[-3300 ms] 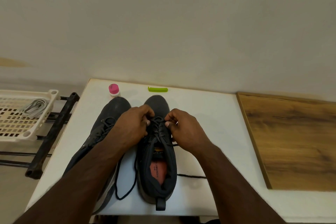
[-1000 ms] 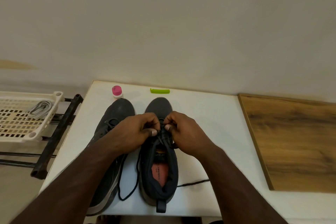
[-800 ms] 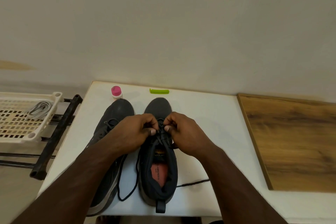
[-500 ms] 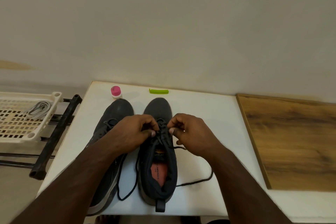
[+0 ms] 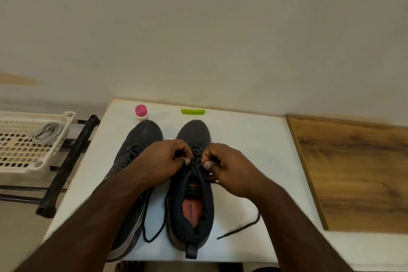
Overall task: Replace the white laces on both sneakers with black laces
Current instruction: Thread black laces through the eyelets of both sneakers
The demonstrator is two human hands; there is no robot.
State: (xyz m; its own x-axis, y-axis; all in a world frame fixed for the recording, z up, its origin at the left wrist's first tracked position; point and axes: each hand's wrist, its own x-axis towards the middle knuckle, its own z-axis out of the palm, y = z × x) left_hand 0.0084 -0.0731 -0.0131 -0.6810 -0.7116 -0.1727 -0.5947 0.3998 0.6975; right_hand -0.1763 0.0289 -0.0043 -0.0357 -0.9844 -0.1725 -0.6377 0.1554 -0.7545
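Person lacing R sneaker (image 5: 191,194) w/ black lace (image 5: 197,166); view from head cam, heel nearest viewer, toe pointing away. Nearest to viewer, behind the grip: one free lace end (image 5: 239,228) trails on the white table (image 5: 249,139) to the R of the heel, under the R forearm; the other slack loop (image 5: 154,216) hangs on the L side, between the two shoes. At the grip: L hand (image 5: 164,161) and R hand (image 5: 229,168) meet over the upper eyelets, each w/ thumb and fingers curled, pinching the lace; which strand each holds cannot be told. The shoe's long axis runs straight away from the viewer, so the lace crosses it at right angles, one hand per side, about equally near. Judgement: next pull should go outward, L and R, to tighten. Just L of the grip: L sneaker (image 5: 134,161), already black-laced, partly under the L forearm. Beyond the grip: pink-capped bottle (image 5: 141,112) and green clip (image 5: 193,111) near the far edge. Far L, off the table: white laces (image 5: 47,133) in a basket (image 5: 26,161).
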